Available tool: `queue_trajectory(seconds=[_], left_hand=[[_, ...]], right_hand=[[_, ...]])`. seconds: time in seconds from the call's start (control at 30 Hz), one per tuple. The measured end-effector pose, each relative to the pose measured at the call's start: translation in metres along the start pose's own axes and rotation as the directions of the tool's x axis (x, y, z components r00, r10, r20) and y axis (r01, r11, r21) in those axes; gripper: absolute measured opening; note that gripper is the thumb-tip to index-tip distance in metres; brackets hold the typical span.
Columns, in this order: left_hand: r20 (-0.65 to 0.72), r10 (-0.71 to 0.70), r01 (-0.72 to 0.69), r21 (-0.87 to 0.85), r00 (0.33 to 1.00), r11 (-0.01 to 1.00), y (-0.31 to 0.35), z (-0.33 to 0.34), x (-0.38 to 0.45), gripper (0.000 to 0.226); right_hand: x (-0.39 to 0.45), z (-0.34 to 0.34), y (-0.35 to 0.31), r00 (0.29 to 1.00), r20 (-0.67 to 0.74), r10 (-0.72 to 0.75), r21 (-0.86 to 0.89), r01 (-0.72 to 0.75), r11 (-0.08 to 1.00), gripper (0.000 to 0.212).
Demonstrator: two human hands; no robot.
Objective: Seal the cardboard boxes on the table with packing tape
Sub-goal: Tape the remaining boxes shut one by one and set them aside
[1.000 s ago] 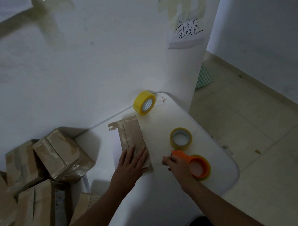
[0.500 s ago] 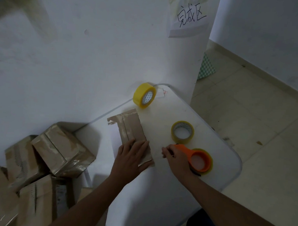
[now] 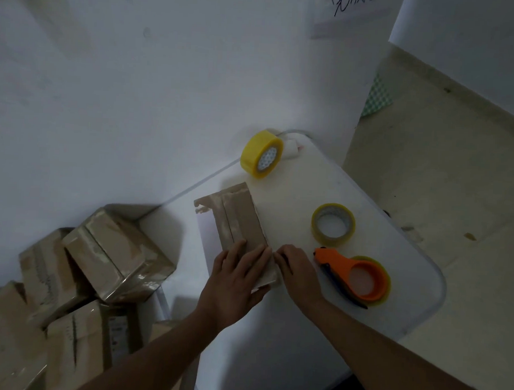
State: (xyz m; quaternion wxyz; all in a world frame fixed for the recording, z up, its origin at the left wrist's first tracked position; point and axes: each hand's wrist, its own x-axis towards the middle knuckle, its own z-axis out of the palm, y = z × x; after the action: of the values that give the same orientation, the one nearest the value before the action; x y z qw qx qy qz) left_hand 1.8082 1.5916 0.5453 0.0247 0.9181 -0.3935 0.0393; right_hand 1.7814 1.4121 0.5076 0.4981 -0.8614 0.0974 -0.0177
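Note:
A flat brown cardboard box (image 3: 239,216) lies on the white table (image 3: 303,191), with a seam running along its top. My left hand (image 3: 238,278) presses flat on the box's near end, fingers spread. My right hand (image 3: 298,270) is just to the right, with its fingertips touching the box's near right edge. It holds nothing. An orange tape dispenser with a roll in it (image 3: 356,277) lies on the table to the right of my right hand. A clear tape roll (image 3: 333,224) lies flat behind the dispenser, and a yellow roll (image 3: 261,153) stands by the wall.
Several taped cardboard boxes (image 3: 114,253) are piled to the left, below table level. A white wall (image 3: 136,101) runs along the far side of the table. The table's rounded edge (image 3: 434,279) drops to a tiled floor (image 3: 457,174) on the right.
My right hand has let go of the orange dispenser and moved left to the box's edge. The dispenser now lies on the table. My left hand stays on the box.

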Motion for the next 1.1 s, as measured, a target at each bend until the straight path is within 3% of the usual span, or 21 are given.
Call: queue_trajectory(seconds=[0.3, 0.43, 0.53, 0.63, 0.73, 0.87, 1.03, 1.1], left_hand=[[0.004, -0.011, 0.012, -0.005, 1.000, 1.000, 0.001, 0.003, 0.001, 0.071], [0.010, -0.023, 0.023, -0.004, 1.000, 1.000, 0.001, -0.001, 0.002, 0.071], [0.021, -0.029, 0.029, -0.003, 0.999, 1.000, 0.001, -0.002, 0.001, 0.070], [0.024, -0.031, 0.031, 0.005, 0.999, 1.000, -0.001, -0.001, 0.000, 0.072], [0.018, -0.024, 0.024, 0.007, 1.000, 1.000, -0.001, 0.002, 0.000, 0.073], [0.020, -0.021, 0.021, 0.011, 1.000, 1.000, -0.001, 0.003, 0.000, 0.074], [-0.007, -0.008, 0.008, -0.005, 1.000, 1.000, -0.002, 0.002, -0.001, 0.075], [-0.020, -0.004, 0.004, -0.005, 1.000, 1.000, -0.005, 0.002, -0.001, 0.074]], right_hand=[[-0.002, 0.009, 0.000, 0.989, 0.108, 0.100, -0.027, -0.097, 0.995, 0.021], [0.014, 0.003, -0.003, 0.952, 0.223, 0.210, -0.177, -0.172, 0.969, 0.017], [0.021, -0.002, -0.002, 0.919, 0.343, 0.195, -0.353, -0.066, 0.933, 0.005], [0.010, -0.018, -0.002, 0.938, 0.336, 0.087, -0.432, 0.072, 0.899, 0.020], [-0.006, -0.027, -0.014, 0.912, 0.392, -0.123, -0.489, 0.320, 0.811, 0.030], [0.005, -0.029, -0.037, 0.886, 0.440, -0.147, -0.556, 0.397, 0.730, 0.039], [0.024, -0.043, -0.034, 0.931, 0.339, -0.136, -0.346, 0.258, 0.902, 0.024], [0.015, -0.055, -0.022, 0.930, 0.348, -0.115, -0.331, 0.237, 0.913, 0.018]])
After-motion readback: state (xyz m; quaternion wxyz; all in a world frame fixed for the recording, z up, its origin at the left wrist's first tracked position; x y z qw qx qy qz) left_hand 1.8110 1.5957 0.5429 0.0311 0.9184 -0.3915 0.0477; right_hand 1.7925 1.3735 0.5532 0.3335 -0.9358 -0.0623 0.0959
